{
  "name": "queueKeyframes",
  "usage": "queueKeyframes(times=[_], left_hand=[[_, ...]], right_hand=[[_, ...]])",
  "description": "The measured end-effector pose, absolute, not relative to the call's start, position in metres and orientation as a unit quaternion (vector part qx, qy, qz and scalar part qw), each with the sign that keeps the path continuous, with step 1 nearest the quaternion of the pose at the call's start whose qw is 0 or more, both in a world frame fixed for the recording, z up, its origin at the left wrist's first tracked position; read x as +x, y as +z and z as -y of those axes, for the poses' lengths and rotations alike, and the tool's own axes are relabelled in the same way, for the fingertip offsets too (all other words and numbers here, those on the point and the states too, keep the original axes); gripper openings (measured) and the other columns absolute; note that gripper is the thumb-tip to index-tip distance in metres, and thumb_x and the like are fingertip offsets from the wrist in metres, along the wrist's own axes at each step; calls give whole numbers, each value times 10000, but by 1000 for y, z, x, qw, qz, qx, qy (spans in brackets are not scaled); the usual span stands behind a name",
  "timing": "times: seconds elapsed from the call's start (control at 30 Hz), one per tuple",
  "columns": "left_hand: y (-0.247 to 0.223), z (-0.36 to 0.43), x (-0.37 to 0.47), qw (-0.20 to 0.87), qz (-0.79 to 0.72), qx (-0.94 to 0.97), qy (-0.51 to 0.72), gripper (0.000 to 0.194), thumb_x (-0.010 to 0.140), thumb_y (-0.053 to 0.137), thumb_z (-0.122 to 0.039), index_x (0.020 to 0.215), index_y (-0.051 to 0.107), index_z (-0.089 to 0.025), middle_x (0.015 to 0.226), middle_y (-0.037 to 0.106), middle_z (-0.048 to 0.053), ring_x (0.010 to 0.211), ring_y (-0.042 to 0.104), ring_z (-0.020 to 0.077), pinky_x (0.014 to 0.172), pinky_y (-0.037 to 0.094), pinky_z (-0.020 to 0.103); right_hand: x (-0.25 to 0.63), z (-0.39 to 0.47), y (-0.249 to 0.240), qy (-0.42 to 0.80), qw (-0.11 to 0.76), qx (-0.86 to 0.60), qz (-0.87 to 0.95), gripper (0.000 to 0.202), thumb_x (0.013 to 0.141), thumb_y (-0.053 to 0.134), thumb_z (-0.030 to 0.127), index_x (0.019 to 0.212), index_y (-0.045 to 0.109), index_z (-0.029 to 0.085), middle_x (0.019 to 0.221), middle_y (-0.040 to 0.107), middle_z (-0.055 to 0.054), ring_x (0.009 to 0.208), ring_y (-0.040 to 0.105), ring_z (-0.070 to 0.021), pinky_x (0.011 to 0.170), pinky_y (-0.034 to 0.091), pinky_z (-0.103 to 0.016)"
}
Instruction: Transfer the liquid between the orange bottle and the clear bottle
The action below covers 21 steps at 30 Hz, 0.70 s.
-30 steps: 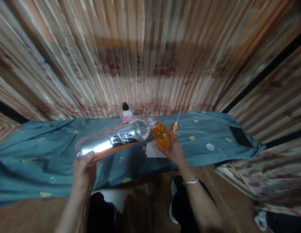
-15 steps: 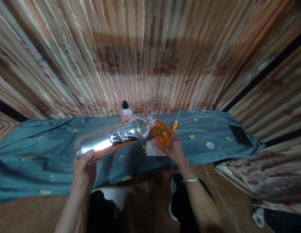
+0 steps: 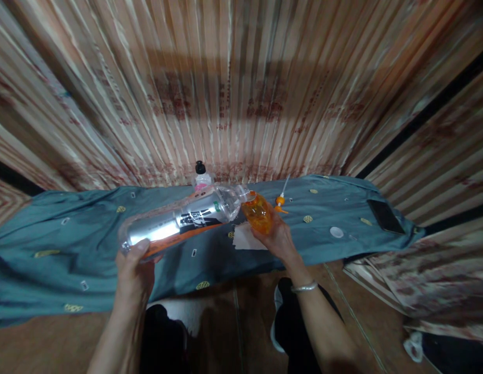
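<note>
My left hand [image 3: 135, 267] is closed round the base of a large clear plastic bottle [image 3: 182, 221] with a silver and orange label. The bottle lies tilted, its neck pointing right. In my right hand [image 3: 278, 236] is an orange see-through bottle [image 3: 257, 214], its open top leaning toward the clear bottle's mouth. The two mouths meet; whether liquid runs between them I cannot tell. Just behind the orange bottle, an orange pump top [image 3: 280, 201] with a pale tube lies on the cloth. A white paper sheet [image 3: 247, 237] is partly under my right hand.
A black-capped bottle [image 3: 202, 179] with pink on it stands behind the clear bottle. On the blue-green cloth [image 3: 89, 244] at right are a round pale disc [image 3: 336, 232] and a dark phone [image 3: 384, 216]. Pleated curtains [image 3: 233, 93] hang behind and at the sides.
Almost nothing differs. Both hands keep their grip and the bottles stay mouth to mouth; the whole view has shifted very slightly.
</note>
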<state>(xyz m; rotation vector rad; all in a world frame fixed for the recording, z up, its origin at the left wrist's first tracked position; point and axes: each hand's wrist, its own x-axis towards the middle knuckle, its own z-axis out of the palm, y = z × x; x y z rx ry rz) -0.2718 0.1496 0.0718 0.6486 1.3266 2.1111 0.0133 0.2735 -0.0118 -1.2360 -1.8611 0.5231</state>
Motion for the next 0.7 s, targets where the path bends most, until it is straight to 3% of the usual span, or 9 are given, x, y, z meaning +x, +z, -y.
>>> queueKeyframes(times=[0.1, 0.27, 0.43, 0.7], left_hand=[[72, -150, -271, 280, -491, 245, 788, 676, 477, 917, -379, 1120, 763, -237, 655, 648, -53, 461, 490, 112, 371, 389, 185], [72, -149, -271, 282, -494, 237, 788, 695, 481, 910, -361, 1153, 762, -262, 686, 694, -38, 489, 563, 131, 392, 395, 179], [70, -149, -271, 279, -490, 235, 791, 693, 491, 906, -357, 1161, 764, -254, 632, 660, -58, 445, 502, 116, 388, 400, 191], [68, -149, -273, 280, -484, 241, 793, 701, 486, 926, -367, 1157, 750, -269, 699, 671, -50, 490, 538, 121, 391, 406, 181]], right_hand=[[13, -273, -12, 209, 415, -492, 736, 906, 790, 827, 292, 1621, 470, 237, 1474, 728, -144, 1358, 718, -344, 1165, 600, -543], [13, -273, -12, 214, 414, -498, 732, 919, 781, 832, 282, 1623, 468, 251, 1471, 732, -136, 1340, 728, -349, 1151, 611, -548], [14, -275, -14, 200, 414, -492, 739, 913, 789, 826, 299, 1625, 466, 228, 1466, 732, -157, 1336, 730, -358, 1148, 611, -552], [13, -274, -14, 195, 413, -495, 739, 912, 784, 807, 283, 1624, 458, 226, 1467, 733, -150, 1350, 724, -348, 1149, 609, -528]])
